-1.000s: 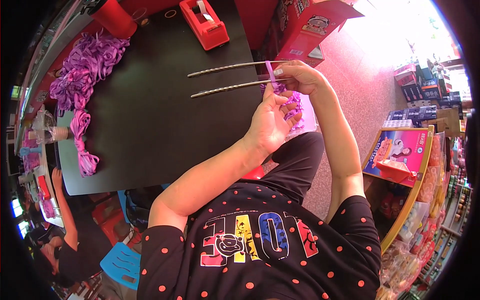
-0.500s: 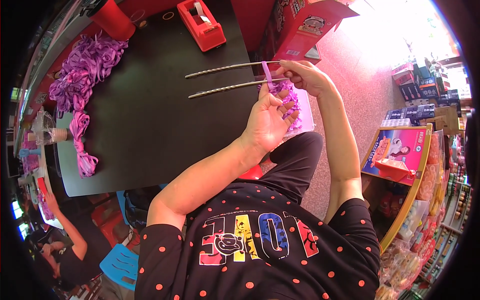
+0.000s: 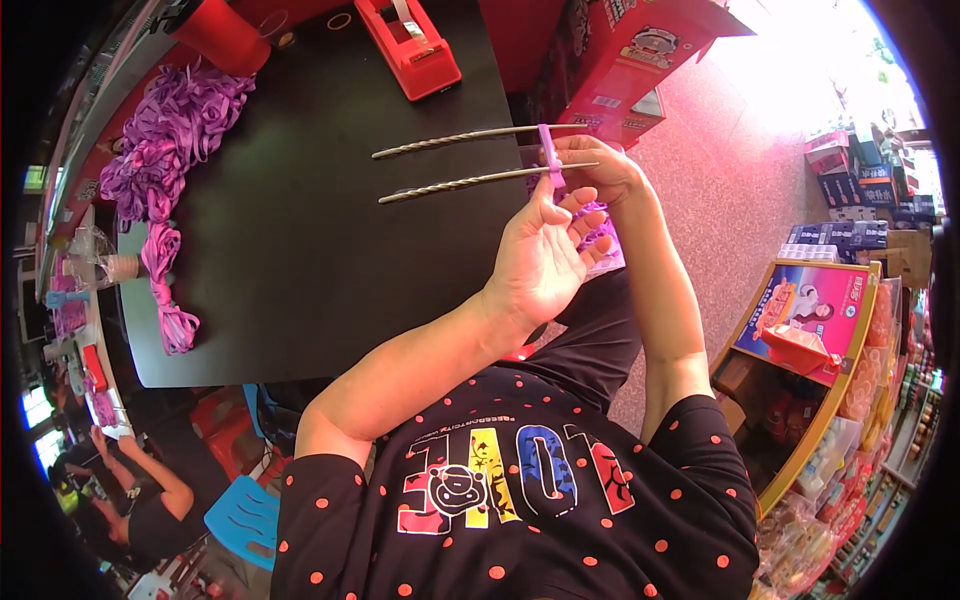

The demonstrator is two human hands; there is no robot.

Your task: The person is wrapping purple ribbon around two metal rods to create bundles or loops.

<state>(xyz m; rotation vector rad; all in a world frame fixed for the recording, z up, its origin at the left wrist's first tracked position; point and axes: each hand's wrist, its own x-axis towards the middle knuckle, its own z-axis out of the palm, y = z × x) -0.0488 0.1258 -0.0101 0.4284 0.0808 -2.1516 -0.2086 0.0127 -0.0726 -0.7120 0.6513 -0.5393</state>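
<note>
The left hand (image 3: 538, 252) is palm up, its upper fingertips at the lower end of a purple ribbon (image 3: 549, 150), the other fingers loosely curled; whether it pinches the ribbon, I cannot tell. The right hand (image 3: 618, 174) is just beyond the ribbon, fingers bent behind it; its grip is hidden too. The ribbon spans the upper rod (image 3: 450, 140) and lower rod (image 3: 450, 184), near their right ends, between the two hands. Both rods reach left over the black table (image 3: 320, 260). More purple strips (image 3: 609, 224) show behind the left fingers. Farther out, a purple bundle (image 3: 185, 135) lies along the table's left side, near a red cylinder (image 3: 218, 38); a red tape dispenser (image 3: 412, 52) sits at the far edge.
</note>
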